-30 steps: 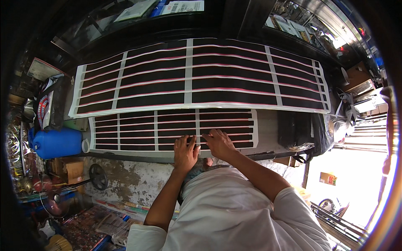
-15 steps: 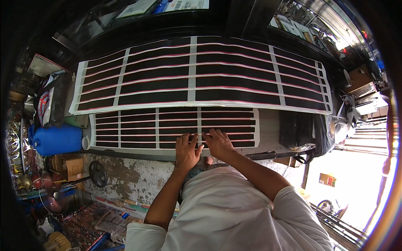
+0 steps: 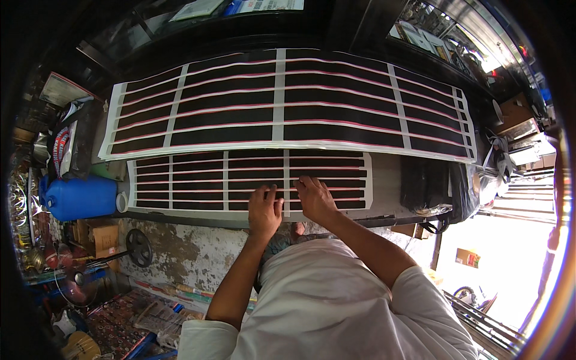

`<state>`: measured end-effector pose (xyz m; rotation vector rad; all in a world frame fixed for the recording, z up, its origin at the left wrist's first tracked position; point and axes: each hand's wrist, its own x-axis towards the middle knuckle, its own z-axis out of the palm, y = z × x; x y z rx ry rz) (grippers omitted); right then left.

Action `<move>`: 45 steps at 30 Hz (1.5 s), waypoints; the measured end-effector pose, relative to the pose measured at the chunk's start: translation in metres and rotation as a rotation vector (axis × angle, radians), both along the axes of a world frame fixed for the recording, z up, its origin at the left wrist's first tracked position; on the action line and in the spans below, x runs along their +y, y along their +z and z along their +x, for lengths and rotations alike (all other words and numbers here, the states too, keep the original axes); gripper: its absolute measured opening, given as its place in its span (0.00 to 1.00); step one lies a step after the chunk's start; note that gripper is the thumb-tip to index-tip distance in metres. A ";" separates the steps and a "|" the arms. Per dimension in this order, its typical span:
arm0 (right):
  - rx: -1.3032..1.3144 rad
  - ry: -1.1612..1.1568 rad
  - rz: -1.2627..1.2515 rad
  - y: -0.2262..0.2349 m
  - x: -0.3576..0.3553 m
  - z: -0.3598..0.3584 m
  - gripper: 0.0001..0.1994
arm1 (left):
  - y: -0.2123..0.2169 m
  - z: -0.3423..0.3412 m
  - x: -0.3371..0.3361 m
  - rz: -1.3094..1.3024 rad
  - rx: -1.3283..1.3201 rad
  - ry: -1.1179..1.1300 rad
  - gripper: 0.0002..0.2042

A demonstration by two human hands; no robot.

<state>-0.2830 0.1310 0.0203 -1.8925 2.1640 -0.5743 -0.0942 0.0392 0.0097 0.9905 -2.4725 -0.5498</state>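
Observation:
A white sheet (image 3: pixel 256 176) with long black strips, divided by thin red-edged white lines and pale cross bands, lies flat near the table's front edge. My left hand (image 3: pixel 265 211) rests on its lower part, left of a pale cross band, fingers bent and a little apart. On the other side of that band, my right hand (image 3: pixel 315 199) touches the sheet with bent fingertips, reaching slightly farther in. Neither hand visibly holds anything. Behind, a larger stack of similar striped sheets (image 3: pixel 228 114) overlaps the sheet's far edge.
A blue plastic jerrycan (image 3: pixel 82 198) is at the left end of the table (image 3: pixel 387 189). Black plastic-wrapped bundles (image 3: pixel 441 189) lie at the right end. Dark glass-fronted cabinets run along the back. A black handwheel (image 3: pixel 139 248) stands below the table at left.
My left hand has shifted slightly left and its fingers have drawn closer together. The right hand has moved slightly right and farther up the sheet, widening the gap between the hands.

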 end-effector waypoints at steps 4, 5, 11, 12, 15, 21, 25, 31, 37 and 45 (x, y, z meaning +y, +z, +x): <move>-0.066 -0.008 -0.008 -0.002 -0.010 -0.003 0.23 | -0.003 -0.001 -0.019 -0.098 0.024 0.020 0.22; -0.066 -0.013 -0.022 -0.005 -0.012 -0.002 0.24 | -0.006 -0.003 -0.023 -0.094 0.034 0.002 0.21; -0.095 -0.032 -0.046 -0.009 -0.015 0.002 0.25 | -0.011 -0.010 -0.019 -0.078 -0.090 0.017 0.19; -0.100 -0.034 -0.058 -0.009 -0.015 0.002 0.25 | -0.010 -0.010 -0.019 -0.073 -0.098 0.018 0.19; -0.108 -0.039 -0.054 -0.007 -0.016 0.002 0.24 | -0.008 -0.011 -0.021 -0.062 -0.117 0.020 0.19; -0.107 -0.061 -0.048 -0.006 -0.017 0.004 0.25 | -0.004 -0.012 -0.020 -0.040 -0.111 0.019 0.18; -0.120 -0.062 -0.048 -0.003 -0.017 0.005 0.25 | -0.008 -0.011 -0.019 -0.032 -0.085 0.017 0.18; -0.107 -0.065 -0.015 -0.005 -0.018 0.005 0.25 | -0.007 -0.012 -0.018 -0.024 -0.090 0.018 0.17; -0.101 -0.066 -0.026 -0.009 -0.017 0.004 0.24 | -0.008 -0.012 -0.019 -0.041 -0.084 0.008 0.17; -0.102 -0.117 -0.129 -0.021 -0.008 -0.017 0.18 | -0.011 0.018 -0.040 -0.084 0.090 0.159 0.16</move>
